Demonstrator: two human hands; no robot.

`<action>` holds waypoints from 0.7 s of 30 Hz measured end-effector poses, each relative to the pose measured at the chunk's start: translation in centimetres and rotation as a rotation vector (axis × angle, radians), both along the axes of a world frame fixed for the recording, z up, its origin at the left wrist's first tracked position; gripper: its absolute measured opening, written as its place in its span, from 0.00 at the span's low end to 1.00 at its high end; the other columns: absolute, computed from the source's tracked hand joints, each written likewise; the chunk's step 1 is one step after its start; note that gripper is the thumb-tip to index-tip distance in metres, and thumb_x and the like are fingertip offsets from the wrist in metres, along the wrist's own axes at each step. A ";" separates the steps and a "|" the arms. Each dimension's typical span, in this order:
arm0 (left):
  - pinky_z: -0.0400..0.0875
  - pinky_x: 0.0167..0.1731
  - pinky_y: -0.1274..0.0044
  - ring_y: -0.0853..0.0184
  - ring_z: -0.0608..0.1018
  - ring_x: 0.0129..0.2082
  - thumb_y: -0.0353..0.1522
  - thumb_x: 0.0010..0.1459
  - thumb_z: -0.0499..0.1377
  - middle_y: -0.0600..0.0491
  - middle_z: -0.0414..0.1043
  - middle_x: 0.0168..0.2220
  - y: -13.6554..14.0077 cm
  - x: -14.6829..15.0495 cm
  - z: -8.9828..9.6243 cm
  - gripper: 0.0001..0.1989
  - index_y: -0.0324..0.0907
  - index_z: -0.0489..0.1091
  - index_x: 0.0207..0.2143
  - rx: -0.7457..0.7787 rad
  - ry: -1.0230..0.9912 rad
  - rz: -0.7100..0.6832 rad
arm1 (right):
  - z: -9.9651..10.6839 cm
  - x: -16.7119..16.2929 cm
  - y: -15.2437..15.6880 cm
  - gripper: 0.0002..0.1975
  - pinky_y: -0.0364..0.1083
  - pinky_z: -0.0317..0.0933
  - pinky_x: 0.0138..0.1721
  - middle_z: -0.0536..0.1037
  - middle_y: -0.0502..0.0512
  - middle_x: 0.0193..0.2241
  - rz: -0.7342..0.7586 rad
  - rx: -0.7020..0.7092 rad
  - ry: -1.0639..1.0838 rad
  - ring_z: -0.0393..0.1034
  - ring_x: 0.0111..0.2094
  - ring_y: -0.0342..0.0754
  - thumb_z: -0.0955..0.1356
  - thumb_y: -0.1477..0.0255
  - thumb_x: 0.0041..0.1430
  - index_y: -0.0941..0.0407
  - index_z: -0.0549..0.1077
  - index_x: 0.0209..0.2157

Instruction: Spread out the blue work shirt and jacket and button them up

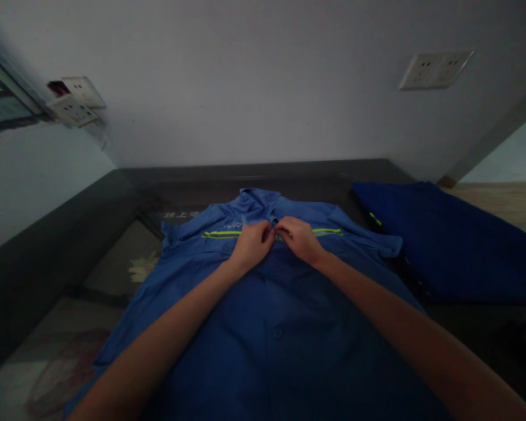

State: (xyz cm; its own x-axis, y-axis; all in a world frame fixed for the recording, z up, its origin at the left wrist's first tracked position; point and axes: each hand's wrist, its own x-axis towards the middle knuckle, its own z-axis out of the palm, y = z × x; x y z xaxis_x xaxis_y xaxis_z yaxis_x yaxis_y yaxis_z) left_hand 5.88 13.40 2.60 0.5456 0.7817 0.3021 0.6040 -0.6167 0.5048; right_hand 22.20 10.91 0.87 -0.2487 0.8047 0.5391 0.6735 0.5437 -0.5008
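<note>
A blue work shirt (236, 316) lies spread out front side up, its collar (254, 202) pointing away from me. Yellow-green reflective strips (328, 232) cross its chest. My left hand (253, 242) and my right hand (301, 238) meet at the front placket, just below the collar. Both have their fingertips pinched on the shirt's front edge, almost touching each other. Whether a button sits between the fingers is hidden. Farther down the placket, a button (277, 333) lies flat in its place.
Folded darker blue cloth (456, 240) lies to the right on the dark tabletop (193, 190). A pale wall (254, 88) rises behind the table, with sockets (436, 70) at the right and more sockets (72, 110) at the left. Dark raised edging (56, 222) borders the left side.
</note>
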 end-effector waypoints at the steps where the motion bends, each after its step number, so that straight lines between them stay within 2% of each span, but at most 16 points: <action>1: 0.58 0.31 0.76 0.67 0.69 0.25 0.31 0.59 0.50 0.54 0.66 0.23 -0.2 0.0 0.1 0.10 0.41 0.61 0.25 0.050 0.046 -0.017 | 0.1 0.1 0.0 0.07 0.47 0.59 0.39 0.74 0.55 0.30 0.007 -0.026 0.022 0.68 0.35 0.50 0.63 0.77 0.59 0.55 0.71 0.30; 4: 0.59 0.38 0.72 0.64 0.72 0.30 0.31 0.60 0.50 0.50 0.71 0.28 -0.5 0.0 0.5 0.08 0.40 0.65 0.29 0.172 0.166 -0.085 | 0.5 0.4 0.2 0.04 0.44 0.60 0.35 0.74 0.52 0.29 0.047 -0.157 0.152 0.69 0.32 0.47 0.65 0.77 0.56 0.56 0.71 0.34; 7: 0.59 0.41 0.71 0.62 0.73 0.34 0.32 0.61 0.50 0.49 0.72 0.31 -0.7 -0.1 0.7 0.09 0.40 0.67 0.31 0.199 0.187 -0.153 | 0.9 0.8 0.2 0.17 0.43 0.61 0.33 0.74 0.50 0.30 0.093 -0.245 0.245 0.69 0.30 0.45 0.66 0.78 0.54 0.54 0.68 0.47; 8: 0.60 0.41 0.72 0.63 0.73 0.34 0.32 0.61 0.50 0.49 0.72 0.31 -0.6 -0.1 0.7 0.09 0.40 0.67 0.31 0.176 0.167 -0.165 | 1.0 0.9 0.3 0.18 0.43 0.61 0.34 0.74 0.49 0.31 0.107 -0.245 0.236 0.69 0.30 0.45 0.66 0.78 0.54 0.54 0.68 0.48; 12: 0.63 0.36 0.75 0.65 0.73 0.34 0.34 0.65 0.44 0.49 0.71 0.32 0.3 -0.2 0.6 0.15 0.40 0.67 0.31 0.031 0.025 -0.165 | 1.2 1.2 0.6 0.07 0.44 0.60 0.35 0.77 0.52 0.31 0.081 -0.197 0.139 0.69 0.32 0.47 0.67 0.76 0.53 0.55 0.75 0.35; 14: 0.64 0.37 0.75 0.64 0.73 0.35 0.34 0.66 0.43 0.49 0.71 0.33 0.8 -0.6 0.5 0.16 0.40 0.68 0.32 -0.006 0.041 -0.146 | 1.3 1.6 0.9 0.04 0.44 0.60 0.33 0.77 0.52 0.27 0.014 -0.188 0.133 0.69 0.29 0.47 0.67 0.76 0.52 0.56 0.75 0.30; 17: 0.66 0.43 0.72 0.60 0.74 0.42 0.33 0.63 0.50 0.45 0.71 0.40 1.2 -1.5 0.8 0.11 0.38 0.69 0.40 -0.039 0.260 -0.166 | 1.7 2.7 1.3 0.04 0.43 0.59 0.30 0.76 0.51 0.24 -0.096 -0.156 0.163 0.68 0.26 0.45 0.68 0.76 0.51 0.57 0.75 0.29; 19: 0.65 0.49 0.68 0.56 0.72 0.48 0.35 0.60 0.54 0.41 0.69 0.48 0.8 -2.2 1.1 0.16 0.37 0.68 0.48 -0.045 0.422 -0.202 | 2.1 3.6 1.7 0.03 0.42 0.59 0.28 0.75 0.51 0.22 -0.173 -0.124 0.185 0.68 0.24 0.44 0.68 0.76 0.50 0.57 0.75 0.28; 21: 0.62 0.53 0.63 0.51 0.68 0.55 0.39 0.60 0.53 0.39 0.64 0.56 0.4 -2.6 1.4 0.23 0.38 0.64 0.55 -0.051 0.533 -0.202 | 2.3 4.5 1.9 0.02 0.42 0.59 0.27 0.74 0.50 0.20 -0.243 -0.115 0.205 0.68 0.23 0.44 0.68 0.75 0.49 0.58 0.75 0.27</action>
